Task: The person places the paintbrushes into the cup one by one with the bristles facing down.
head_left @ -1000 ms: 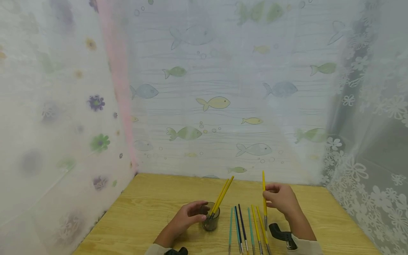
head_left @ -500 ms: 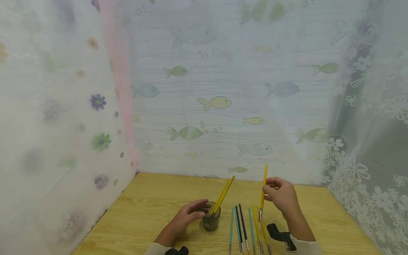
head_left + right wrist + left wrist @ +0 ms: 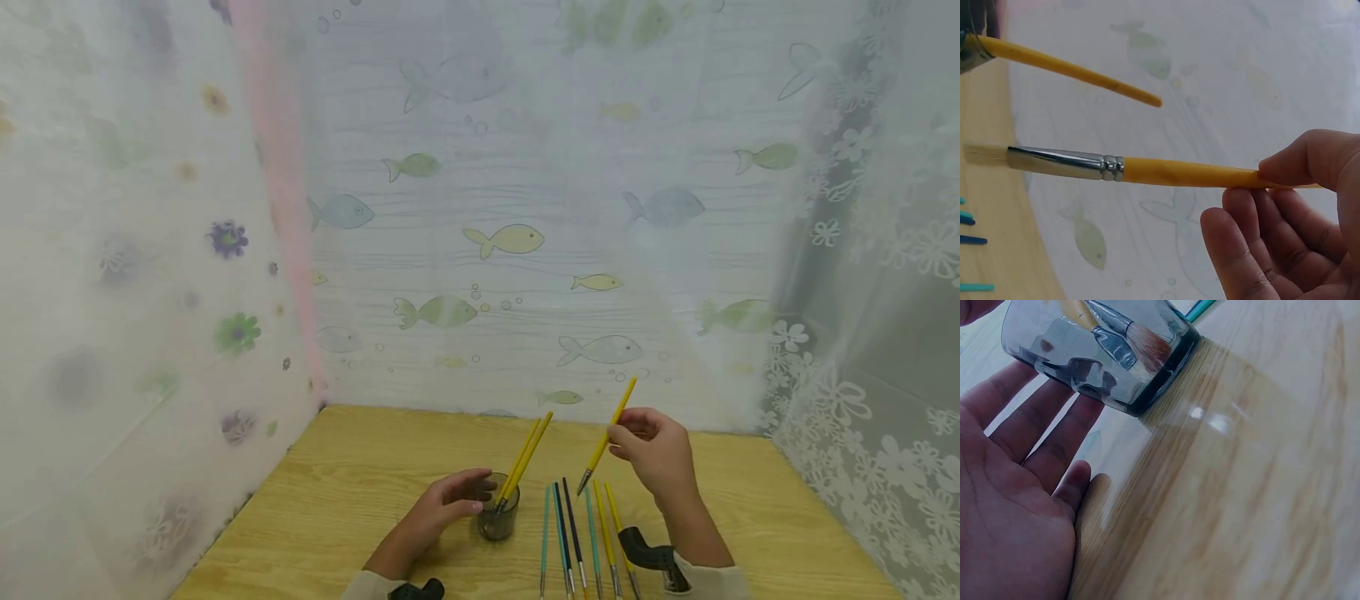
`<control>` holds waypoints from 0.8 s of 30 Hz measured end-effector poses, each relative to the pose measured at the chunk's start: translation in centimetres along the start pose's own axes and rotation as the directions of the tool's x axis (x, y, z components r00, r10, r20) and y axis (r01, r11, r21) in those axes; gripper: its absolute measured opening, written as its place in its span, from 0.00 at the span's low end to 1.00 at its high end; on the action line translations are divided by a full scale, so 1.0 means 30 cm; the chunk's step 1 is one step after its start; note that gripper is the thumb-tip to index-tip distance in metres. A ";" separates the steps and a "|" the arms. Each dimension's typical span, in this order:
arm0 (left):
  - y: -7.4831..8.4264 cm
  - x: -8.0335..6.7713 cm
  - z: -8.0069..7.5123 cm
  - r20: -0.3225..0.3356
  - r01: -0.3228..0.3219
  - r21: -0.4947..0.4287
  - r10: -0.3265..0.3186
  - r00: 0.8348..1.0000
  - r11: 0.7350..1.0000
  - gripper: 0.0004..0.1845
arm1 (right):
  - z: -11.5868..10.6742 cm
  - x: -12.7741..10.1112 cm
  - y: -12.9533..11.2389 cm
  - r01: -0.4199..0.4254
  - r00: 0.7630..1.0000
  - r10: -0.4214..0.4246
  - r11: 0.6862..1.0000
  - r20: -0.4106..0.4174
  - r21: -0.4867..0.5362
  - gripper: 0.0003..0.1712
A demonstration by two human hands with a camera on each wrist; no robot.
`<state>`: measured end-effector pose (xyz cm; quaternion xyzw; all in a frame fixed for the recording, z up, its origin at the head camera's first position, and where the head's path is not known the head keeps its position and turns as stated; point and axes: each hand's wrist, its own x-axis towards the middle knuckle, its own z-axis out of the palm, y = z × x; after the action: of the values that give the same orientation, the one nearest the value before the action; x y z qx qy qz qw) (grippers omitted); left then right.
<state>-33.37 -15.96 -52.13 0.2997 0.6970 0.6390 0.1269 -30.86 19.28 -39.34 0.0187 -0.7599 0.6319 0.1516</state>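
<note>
The right hand [image 3: 654, 457] pinches a slim yellow-handled paintbrush with a silver ferrule [image 3: 1116, 170] mid-handle, tilted in the air over the wooden table's [image 3: 360, 467] near edge. It looks light, stiff and smooth, so likely prone to twisting; a grip nearer the ferrule should steady it. The left hand [image 3: 444, 510], fingers relaxed, rests against the small clear glass cup [image 3: 1104, 356] holding two yellow brushes.

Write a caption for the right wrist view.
Right hand pinching a yellow-handled flat paintbrush in mid-air, bristles pointing left.

Left hand [image 3: 442, 512]: lower centre of frame, fingers straight and relaxed.
Right hand [image 3: 652, 454]: raised right of centre, thumb and forefinger pinching.
</note>
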 end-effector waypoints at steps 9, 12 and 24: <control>-0.010 0.002 -0.002 -0.012 0.003 -0.016 -0.003 1.000 1.000 0.28 | 0.033 -0.015 -0.013 0.028 1.000 -0.028 0.998 -0.003 0.061 0.18; -0.010 -0.001 -0.001 -0.020 0.008 -0.022 -0.008 1.000 1.000 0.29 | 0.050 -0.023 -0.019 0.045 0.999 -0.046 0.995 0.006 0.088 0.18; -0.001 0.000 -0.003 -0.032 0.030 0.001 -0.030 0.999 1.000 0.28 | 0.111 -0.038 -0.020 0.103 0.993 -0.109 0.988 0.053 0.115 0.16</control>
<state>-33.43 -16.01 -52.14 0.2789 0.7038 0.6413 0.1249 -30.32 15.76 -39.57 0.0861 -0.7253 0.6637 0.1611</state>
